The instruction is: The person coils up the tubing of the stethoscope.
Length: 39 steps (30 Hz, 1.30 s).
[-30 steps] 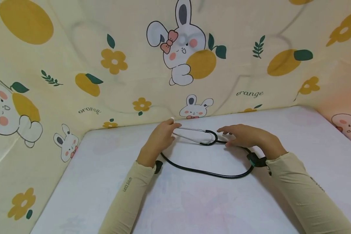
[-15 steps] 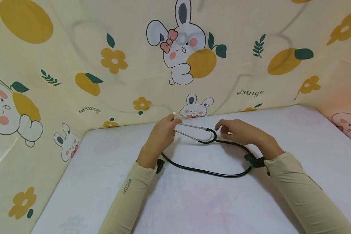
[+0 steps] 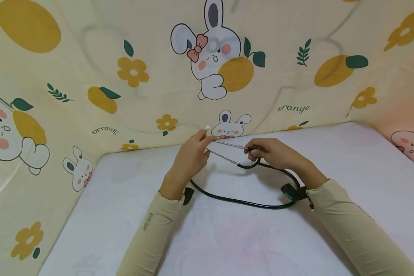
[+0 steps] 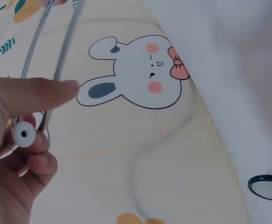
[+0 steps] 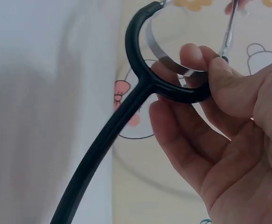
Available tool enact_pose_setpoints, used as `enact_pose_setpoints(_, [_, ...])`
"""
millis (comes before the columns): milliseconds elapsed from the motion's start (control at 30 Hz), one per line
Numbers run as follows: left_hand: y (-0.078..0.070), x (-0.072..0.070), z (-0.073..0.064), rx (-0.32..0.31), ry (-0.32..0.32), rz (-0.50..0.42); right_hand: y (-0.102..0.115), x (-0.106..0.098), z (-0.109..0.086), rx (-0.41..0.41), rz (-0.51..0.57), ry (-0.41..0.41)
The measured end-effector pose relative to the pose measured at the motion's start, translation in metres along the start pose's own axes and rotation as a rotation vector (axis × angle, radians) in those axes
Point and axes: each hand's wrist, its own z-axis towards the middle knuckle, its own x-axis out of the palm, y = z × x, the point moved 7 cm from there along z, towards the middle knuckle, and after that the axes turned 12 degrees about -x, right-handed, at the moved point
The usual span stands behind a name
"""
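Observation:
A stethoscope (image 3: 241, 199) with black tubing and thin metal ear tubes is held between both hands. My left hand (image 3: 190, 156) grips the ear tubes near their ends; a white eartip (image 4: 24, 134) pokes out between thumb and fingers in the left wrist view. My right hand (image 3: 274, 154) pinches one side of the black Y-shaped yoke (image 5: 142, 74), thumb against fingers, with the curved metal spring (image 5: 160, 50) beside the fingertips. From the yoke the tubing loops down over the table and back under the left hand. The round chest piece (image 4: 268, 187) shows at the right edge of the left wrist view.
The white table (image 3: 227, 237) lies under both hands. Behind it stands a cream cloth backdrop (image 3: 151, 103) printed with rabbits and oranges, and it also runs along the left and right sides. Black wrist straps (image 3: 292, 192) sit at the sleeve ends.
My right hand has moved left from over the tubing and taken hold of the yoke. The left hand has risen slightly, lifting the ear tubes with it.

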Motion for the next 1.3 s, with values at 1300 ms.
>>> enact_pose_setpoints(1300, [0.055,-0.045,0.0,-0.328,-0.396,-0.425,-0.022,-0.03,-0.03,0.288,0.296,0.097])
